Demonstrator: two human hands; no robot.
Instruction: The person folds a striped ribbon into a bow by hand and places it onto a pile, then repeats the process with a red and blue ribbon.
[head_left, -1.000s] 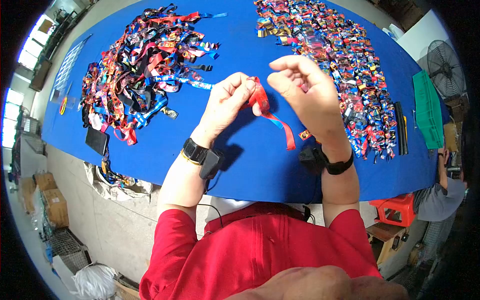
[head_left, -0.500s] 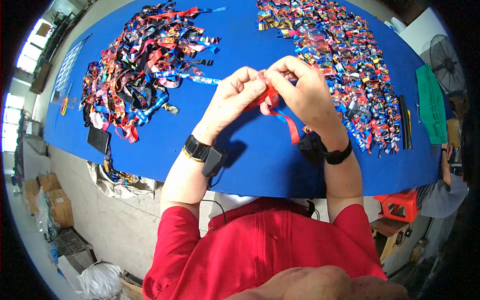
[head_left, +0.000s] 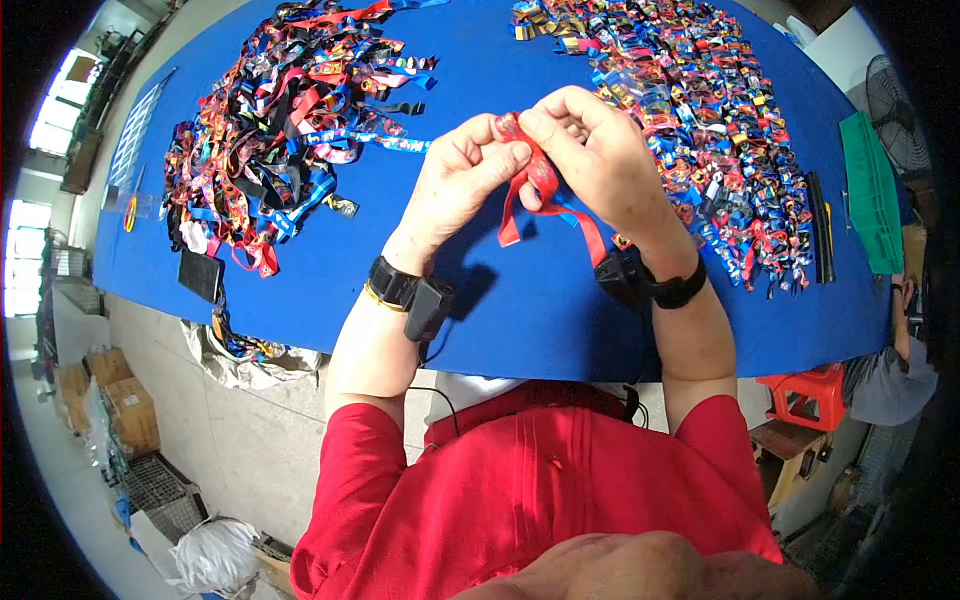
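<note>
My left hand (head_left: 455, 185) pinches a red printed ribbon (head_left: 543, 178) between thumb and fingers, above the blue table (head_left: 520, 320). Close beside it, my right hand (head_left: 600, 160) grips the same ribbon near its top. Two red ends hang below my hands, one to each side, with a bit of blue strap next to the right one. Left of my hands lies a loose heap of mixed ribbons (head_left: 290, 130). On the right are dense rows of folded, colourful ribbons (head_left: 715, 130).
A green tray (head_left: 870, 195), black strips (head_left: 822, 228) and a fan (head_left: 893, 115) are at the right. A co-worker's arm (head_left: 902, 320) shows near a red stool (head_left: 808, 396). A black pouch (head_left: 200, 275) lies at the table's left edge.
The ribbon has shifted in my fingers; a second red end now hangs free on the left. My hands stay close together, and the view has tilted slightly.
</note>
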